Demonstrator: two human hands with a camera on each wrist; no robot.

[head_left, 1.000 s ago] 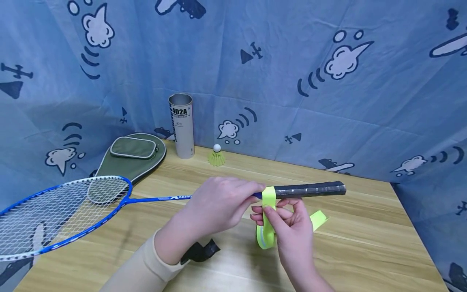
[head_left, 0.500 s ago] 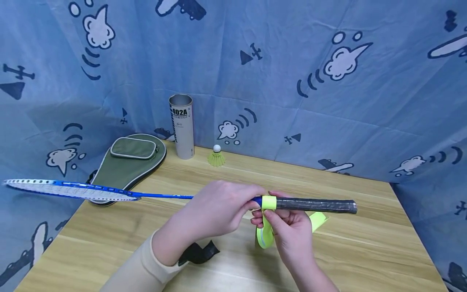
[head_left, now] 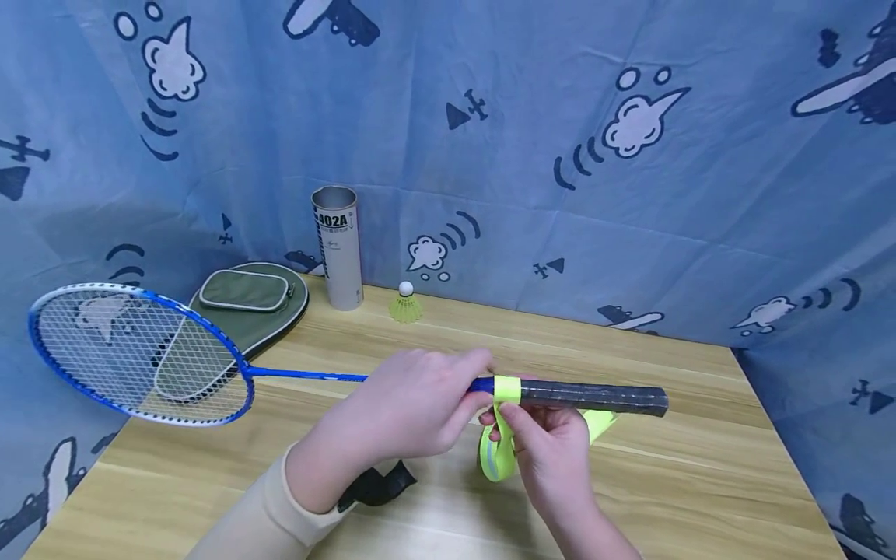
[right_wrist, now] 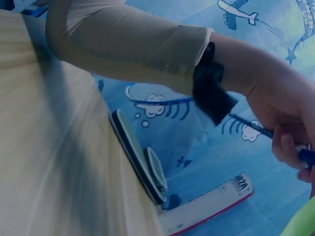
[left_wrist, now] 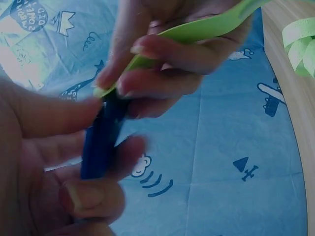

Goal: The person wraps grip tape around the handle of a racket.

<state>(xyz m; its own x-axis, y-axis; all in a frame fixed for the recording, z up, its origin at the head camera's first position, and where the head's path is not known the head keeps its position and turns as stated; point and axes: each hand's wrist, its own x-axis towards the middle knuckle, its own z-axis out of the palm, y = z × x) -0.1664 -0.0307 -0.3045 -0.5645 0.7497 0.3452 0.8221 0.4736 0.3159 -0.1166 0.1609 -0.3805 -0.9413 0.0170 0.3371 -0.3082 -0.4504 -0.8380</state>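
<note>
A blue and white badminton racket (head_left: 301, 373) is held level above the table, its head to the left. My left hand (head_left: 420, 404) grips it at the blue cone where shaft meets handle. The handle (head_left: 595, 395) is wrapped in black and points right. Around the handle's left end goes a band of neon yellow grip tape (head_left: 507, 388). My right hand (head_left: 553, 451) pinches the tape just below the handle, thumb in front. A loop of tape hangs under that hand, and more lies behind it. In the left wrist view the tape (left_wrist: 206, 28) runs between the right fingers.
Behind the hands, on the wooden table (head_left: 700, 435), stand a shuttlecock tube (head_left: 341, 257) and a yellow shuttlecock (head_left: 406, 303). A green racket cover (head_left: 266, 311) lies at the back left, partly behind the racket's strings. A black strap (head_left: 378, 486) hangs near the left wrist.
The racket has turned about its long axis: its head tipped nearly edge-on, then showed its face again. The tape now wraps over the handle's front. Both hands keep their holds.
</note>
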